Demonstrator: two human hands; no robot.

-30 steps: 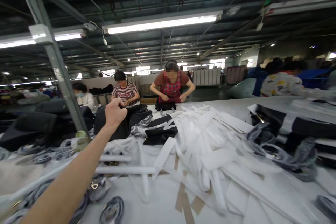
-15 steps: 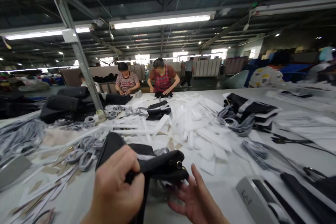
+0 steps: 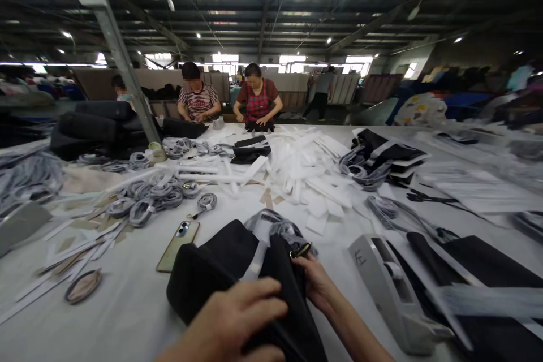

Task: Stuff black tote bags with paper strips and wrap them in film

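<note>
In the head view a black bag (image 3: 220, 263) lies tilted on the table in front of me. A pale strip (image 3: 257, 257) runs across it, and a coiled grey strap (image 3: 286, 229) in clear wrap sits at its far side. My left hand (image 3: 237, 322) rests over the near part of the bag, fingers spread and slightly bent. On the bag's right edge, beside a gold-coloured metal fitting (image 3: 302, 250), my right hand (image 3: 316, 280) is closed; its fingertips are partly hidden by the fabric.
A phone (image 3: 178, 246) lies left of the bag, a grey tape dispenser (image 3: 392, 288) right. Beyond are coiled straps (image 3: 156, 192), white foam strips (image 3: 297, 167) and black pieces (image 3: 384, 150). Two co-workers (image 3: 198, 96) work across the table (image 3: 139, 288), near a metal post (image 3: 123, 51).
The bag has come down from my raised left fist onto the table. My left hand has opened over it, and my right hand has closed on its edge. The view has tilted down.
</note>
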